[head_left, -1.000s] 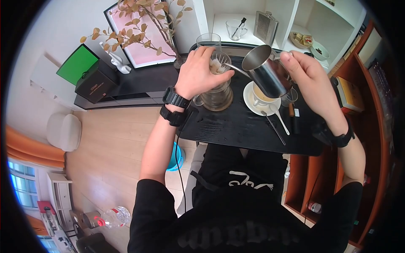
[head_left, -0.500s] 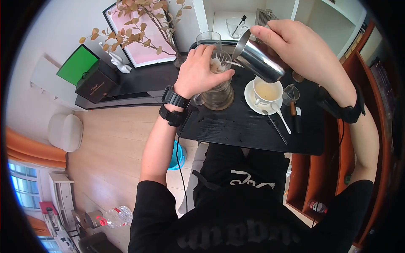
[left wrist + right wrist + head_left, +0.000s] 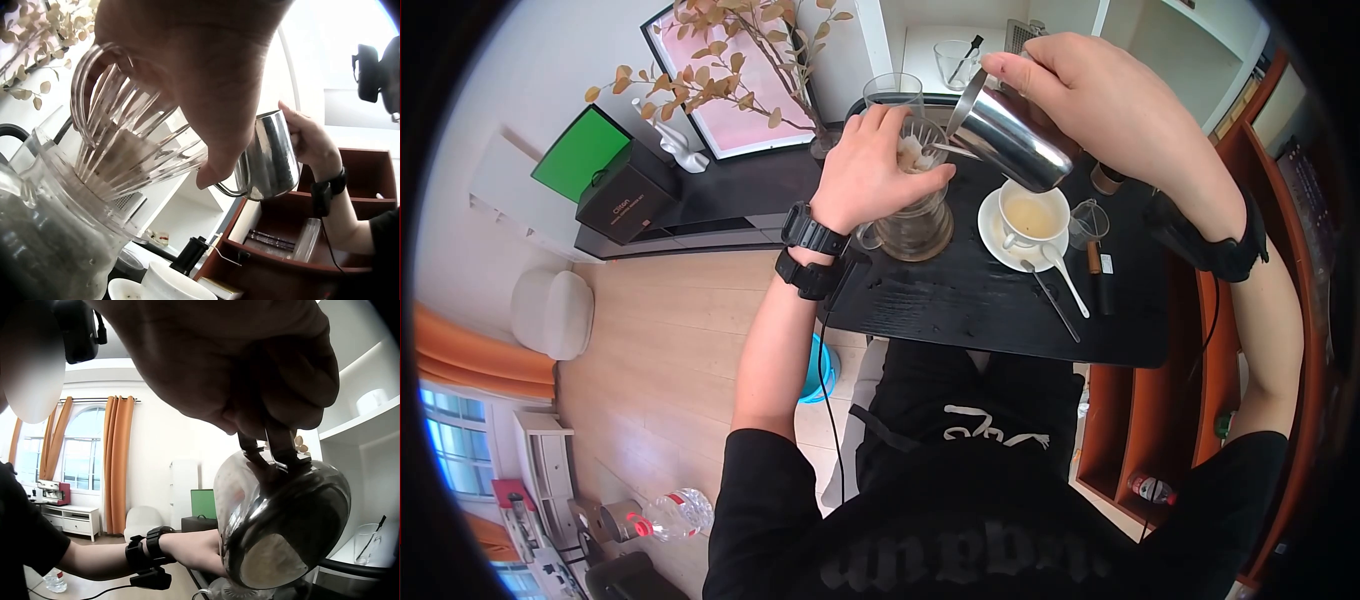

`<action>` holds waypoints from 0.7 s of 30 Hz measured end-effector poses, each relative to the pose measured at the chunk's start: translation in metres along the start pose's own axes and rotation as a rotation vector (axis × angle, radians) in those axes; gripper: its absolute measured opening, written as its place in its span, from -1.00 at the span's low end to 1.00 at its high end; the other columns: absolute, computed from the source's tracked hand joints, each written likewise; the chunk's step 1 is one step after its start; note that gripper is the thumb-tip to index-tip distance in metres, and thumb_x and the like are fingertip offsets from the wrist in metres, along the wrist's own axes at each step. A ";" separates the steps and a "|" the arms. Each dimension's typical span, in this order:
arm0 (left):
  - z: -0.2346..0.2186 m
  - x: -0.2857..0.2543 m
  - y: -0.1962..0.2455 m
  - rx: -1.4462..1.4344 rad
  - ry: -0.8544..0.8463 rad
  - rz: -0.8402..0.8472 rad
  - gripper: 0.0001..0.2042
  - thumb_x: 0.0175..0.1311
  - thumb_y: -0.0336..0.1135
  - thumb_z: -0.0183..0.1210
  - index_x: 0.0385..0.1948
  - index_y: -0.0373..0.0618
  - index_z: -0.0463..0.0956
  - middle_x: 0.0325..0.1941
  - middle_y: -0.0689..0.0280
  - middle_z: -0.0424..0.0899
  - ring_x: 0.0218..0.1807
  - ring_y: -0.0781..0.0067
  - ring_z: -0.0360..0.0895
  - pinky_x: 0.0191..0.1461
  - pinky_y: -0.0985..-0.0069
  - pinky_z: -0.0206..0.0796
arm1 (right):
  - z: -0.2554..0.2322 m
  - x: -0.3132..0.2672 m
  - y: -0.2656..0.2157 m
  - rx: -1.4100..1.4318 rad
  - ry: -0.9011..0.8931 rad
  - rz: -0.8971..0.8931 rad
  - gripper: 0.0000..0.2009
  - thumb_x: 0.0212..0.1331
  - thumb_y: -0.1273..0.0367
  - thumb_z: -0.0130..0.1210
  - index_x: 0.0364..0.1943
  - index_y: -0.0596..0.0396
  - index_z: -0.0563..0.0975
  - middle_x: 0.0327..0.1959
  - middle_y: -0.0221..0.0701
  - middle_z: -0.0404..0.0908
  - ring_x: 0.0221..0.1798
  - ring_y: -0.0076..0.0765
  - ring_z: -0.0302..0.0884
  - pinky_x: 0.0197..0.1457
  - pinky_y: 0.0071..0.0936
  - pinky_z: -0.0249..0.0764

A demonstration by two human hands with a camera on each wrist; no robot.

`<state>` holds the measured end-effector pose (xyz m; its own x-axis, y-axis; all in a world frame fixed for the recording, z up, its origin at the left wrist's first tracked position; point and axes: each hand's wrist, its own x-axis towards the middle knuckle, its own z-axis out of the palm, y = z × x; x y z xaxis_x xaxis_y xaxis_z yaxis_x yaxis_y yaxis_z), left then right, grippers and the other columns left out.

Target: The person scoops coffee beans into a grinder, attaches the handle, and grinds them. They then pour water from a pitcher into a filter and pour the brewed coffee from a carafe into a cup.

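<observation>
My left hand holds the clear ribbed dripper, thumb on one side and fingers round the other. A pale paper filter shows through its ribs. Under it stands a glass carafe with a handle, its wall clouded. My right hand grips the handle of a shiny steel gooseneck pouring pot, raised and tipped over toward the dripper. The thin spout reaches the dripper's rim beside my left thumb. Any stream from the spout is too small to make out.
Right of the carafe, a white cup of pale liquid sits on a saucer with a white spoon. Near them lie a metal stirrer and a small glass pitcher. A tall glass stands behind the dripper.
My right hand has risen and tilted the pouring pot further toward the dripper, uncovering the cup below. Over the last half second it has barely shifted. My left hand keeps its place.
</observation>
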<state>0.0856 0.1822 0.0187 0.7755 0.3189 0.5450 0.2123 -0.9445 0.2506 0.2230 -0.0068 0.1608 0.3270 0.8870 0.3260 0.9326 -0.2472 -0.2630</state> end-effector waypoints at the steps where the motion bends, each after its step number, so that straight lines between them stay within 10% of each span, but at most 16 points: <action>1: -0.001 0.000 0.000 0.004 0.001 0.000 -0.22 0.00 0.19 0.35 0.15 -0.25 0.42 0.05 0.11 0.53 0.07 0.02 0.49 0.14 0.24 0.39 | 0.000 0.001 0.000 0.006 0.005 -0.004 -0.46 0.43 -0.03 -0.07 -0.41 0.21 0.61 -0.70 -0.31 0.48 -0.65 -0.35 0.44 -0.51 -0.37 0.35; 21: -0.001 0.000 -0.001 0.001 0.011 0.011 -0.26 0.01 0.18 0.35 0.11 -0.22 0.43 0.00 0.11 0.54 0.02 0.01 0.49 0.10 0.22 0.40 | -0.002 0.000 0.002 0.110 -0.035 0.058 -0.48 0.42 0.00 -0.02 -0.35 0.24 0.62 -0.67 -0.35 0.50 -0.62 -0.45 0.47 -0.50 -0.43 0.38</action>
<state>0.0848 0.1837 0.0194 0.7713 0.3097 0.5560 0.2048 -0.9479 0.2439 0.2252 -0.0080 0.1617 0.3723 0.8860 0.2765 0.8894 -0.2554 -0.3792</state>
